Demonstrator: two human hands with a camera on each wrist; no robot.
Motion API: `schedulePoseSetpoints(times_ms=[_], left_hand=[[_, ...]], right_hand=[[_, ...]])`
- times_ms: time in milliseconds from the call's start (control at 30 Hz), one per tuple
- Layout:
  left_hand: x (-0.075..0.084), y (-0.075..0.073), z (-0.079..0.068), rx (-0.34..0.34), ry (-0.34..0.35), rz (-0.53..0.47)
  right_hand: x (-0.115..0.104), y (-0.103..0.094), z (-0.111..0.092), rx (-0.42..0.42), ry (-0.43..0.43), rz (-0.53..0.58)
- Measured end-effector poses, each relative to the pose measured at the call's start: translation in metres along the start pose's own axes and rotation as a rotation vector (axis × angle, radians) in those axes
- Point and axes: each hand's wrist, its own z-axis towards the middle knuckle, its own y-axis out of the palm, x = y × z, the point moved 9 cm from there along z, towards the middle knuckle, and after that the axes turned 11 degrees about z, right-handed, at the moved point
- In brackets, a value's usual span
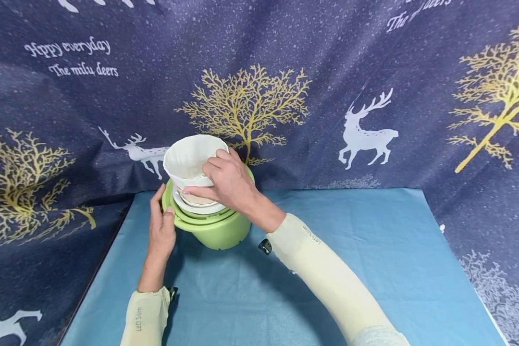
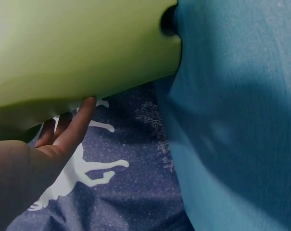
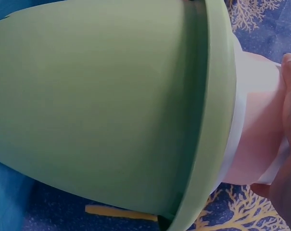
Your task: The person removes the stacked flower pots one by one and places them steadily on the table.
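Note:
A large green flowerpot stands on the table, with several smaller pots nested in its mouth. My left hand holds its left side, thumb at the rim and fingers along the outer wall. In the left wrist view those fingers touch the green wall below the rim. My right hand grips the wall of a white fluted pot, fingers inside it and thumb outside. Below that pot, a pale pinkish pot sticks out past the green rim. A white rim circles it.
Blue cloth covers the table under the pots. Close behind hangs a dark blue curtain printed with deer and yellow trees. The green pot stands near the table's back left corner.

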Motion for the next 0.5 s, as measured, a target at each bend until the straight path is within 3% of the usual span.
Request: schedulePoseSetpoints(times_ms=[233,500], left_hand=[[0.003,-0.001,-0.001,0.009,-0.029,0.044],[0.040,-0.005,-0.004,0.007,-0.025,0.023]], right_hand=[[0.000,-0.001,0.001,0.022,-0.022,0.030],[-0.002,-0.006,0.003,0.050,-0.050,0.053]])
